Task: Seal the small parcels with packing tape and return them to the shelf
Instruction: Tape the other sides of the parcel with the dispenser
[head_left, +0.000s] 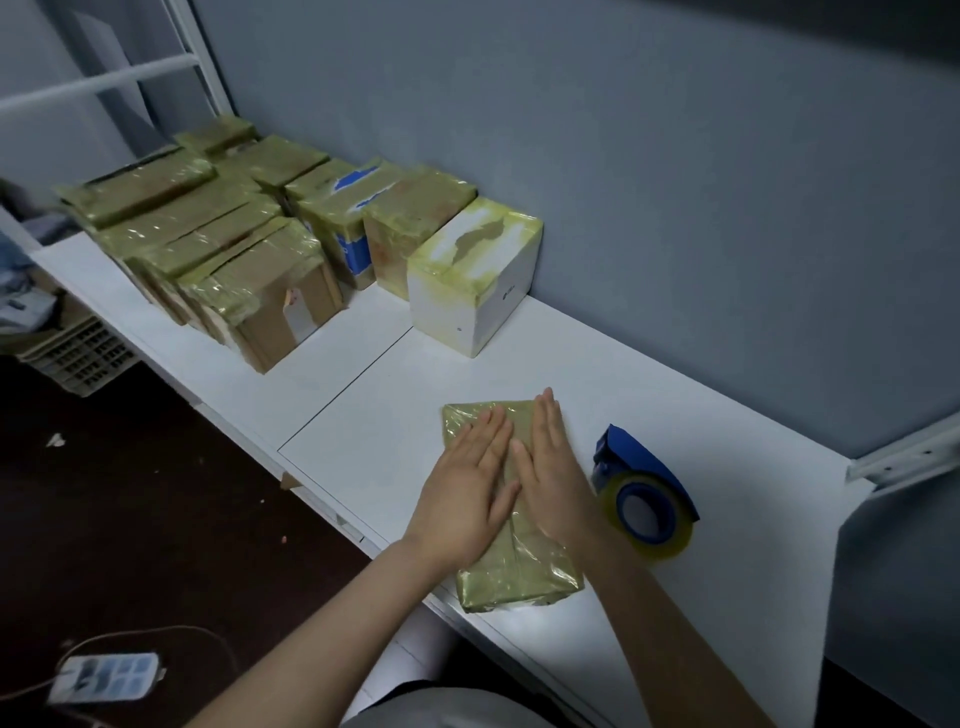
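A flat parcel (514, 577) wrapped in yellowish tape lies on the white shelf (395, 426) near its front edge. My left hand (467, 488) and my right hand (550, 478) both press flat on the parcel's top, fingers straight and side by side. A blue tape dispenser (644, 493) with a roll of clear yellowish tape stands on the shelf just right of my right hand, untouched.
Several taped parcels (218, 244) are stacked at the shelf's far left, with a white taped box (472, 280) against the grey wall. A plastic crate (78, 353) and a power strip (104, 675) sit on the dark floor at left. A metal bracket (904, 457) juts out at right.
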